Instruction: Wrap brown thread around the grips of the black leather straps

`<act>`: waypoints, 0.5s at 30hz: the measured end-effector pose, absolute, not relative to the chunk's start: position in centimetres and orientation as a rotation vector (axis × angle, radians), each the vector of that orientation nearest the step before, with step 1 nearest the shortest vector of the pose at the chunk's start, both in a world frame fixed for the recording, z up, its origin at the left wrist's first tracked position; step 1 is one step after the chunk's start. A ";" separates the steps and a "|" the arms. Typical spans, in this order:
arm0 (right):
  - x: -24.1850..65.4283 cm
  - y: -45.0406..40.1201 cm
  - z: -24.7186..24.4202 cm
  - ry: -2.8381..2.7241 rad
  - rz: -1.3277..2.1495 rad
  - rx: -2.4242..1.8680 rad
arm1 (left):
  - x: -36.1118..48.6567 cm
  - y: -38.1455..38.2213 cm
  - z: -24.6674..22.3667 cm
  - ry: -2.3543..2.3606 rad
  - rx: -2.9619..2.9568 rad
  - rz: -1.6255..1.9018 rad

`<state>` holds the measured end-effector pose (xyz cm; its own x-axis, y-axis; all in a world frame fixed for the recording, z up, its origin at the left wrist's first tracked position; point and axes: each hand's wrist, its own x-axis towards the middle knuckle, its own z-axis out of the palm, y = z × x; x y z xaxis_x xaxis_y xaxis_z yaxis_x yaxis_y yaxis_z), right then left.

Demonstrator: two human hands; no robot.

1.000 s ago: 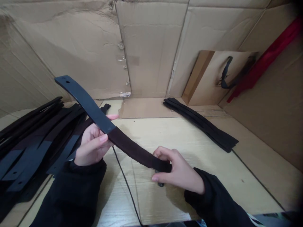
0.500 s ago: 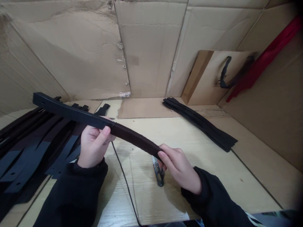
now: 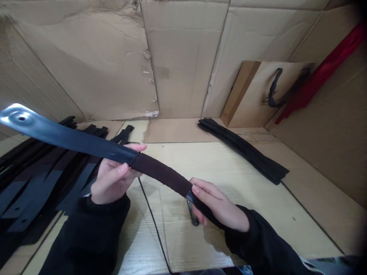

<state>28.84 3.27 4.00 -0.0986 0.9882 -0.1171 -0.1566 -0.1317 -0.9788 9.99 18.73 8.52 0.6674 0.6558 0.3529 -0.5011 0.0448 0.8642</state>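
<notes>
Left hand (image 3: 113, 179) closed round flat black strap (image 3: 160, 175) at its brown wrapped section, right hand (image 3: 218, 206) pinching the lower end, apparently thread snips (image 3: 192, 217) just beneath, tabletop (image 3: 286, 229) below

Blue-black strip (image 3: 71, 139), dark brown grip (image 3: 160, 175)

Bright light; glare on metal strip (image 3: 17, 118), dark corners.
</notes>
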 end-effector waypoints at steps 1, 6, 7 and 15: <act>28.8 3.3 4.0 -1.079 1.437 -1.134 | 10.2 18.7 8.5 0.135 1.236 0.906; 28.7 3.2 3.9 -1.078 1.434 -1.132 | 10.7 18.6 8.2 0.123 1.215 0.878; 28.8 3.2 3.9 -1.079 1.437 -1.130 | 10.7 18.6 8.2 0.112 1.218 0.858; 28.9 3.1 3.9 -1.080 1.470 -1.126 | 10.3 19.1 8.1 0.090 1.284 0.771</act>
<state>28.91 3.14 3.95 -0.1169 0.9843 -0.1325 -0.1678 -0.1511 -0.9742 10.27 19.13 8.07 0.7509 0.5605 0.3491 -0.4648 0.0732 0.8824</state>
